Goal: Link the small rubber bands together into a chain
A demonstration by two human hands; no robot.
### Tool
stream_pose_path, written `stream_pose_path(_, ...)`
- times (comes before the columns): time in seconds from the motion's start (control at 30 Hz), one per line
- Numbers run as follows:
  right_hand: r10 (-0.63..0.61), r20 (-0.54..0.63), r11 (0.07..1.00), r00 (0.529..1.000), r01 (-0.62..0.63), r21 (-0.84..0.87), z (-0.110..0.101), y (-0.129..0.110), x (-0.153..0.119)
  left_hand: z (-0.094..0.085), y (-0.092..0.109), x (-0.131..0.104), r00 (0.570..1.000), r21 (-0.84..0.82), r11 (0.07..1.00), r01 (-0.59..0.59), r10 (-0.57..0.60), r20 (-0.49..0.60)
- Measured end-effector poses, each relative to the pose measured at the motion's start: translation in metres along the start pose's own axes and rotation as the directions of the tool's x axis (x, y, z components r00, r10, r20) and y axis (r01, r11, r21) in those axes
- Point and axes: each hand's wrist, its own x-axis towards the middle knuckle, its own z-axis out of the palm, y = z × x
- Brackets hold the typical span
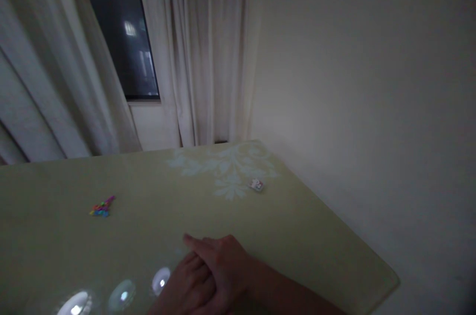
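My left hand (189, 280) is curled into a loose fist low in the middle of the view, over the near part of the table. Across it from the right lies my right hand (232, 265), closed against the left, with one finger or thumb pointing out to the left. No object shows in either hand; the palms are hidden. Farther off on the left sits a small pile of brightly coloured pieces (102, 207), too small to make out. Beyond my hands to the right is a small whitish packet or box (256, 185) with reddish marks.
The pale green-yellow table (148, 191) bears a white leaf pattern (230, 161) at its far corner. Lamp reflections glint at the lower left. A wall (353, 106) runs along the right edge. Curtains (208, 57) and a dark window (126, 32) stand behind.
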Motion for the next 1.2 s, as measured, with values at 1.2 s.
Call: stream_pose_path(1.2, 0.256, 0.247, 0.966, 0.934, -0.245, -0.078, -0.037, 0.029, -0.002, -0.022, -0.018, -0.006, 0.716, -0.248, 0.679, 0.691, -0.597, 0.362)
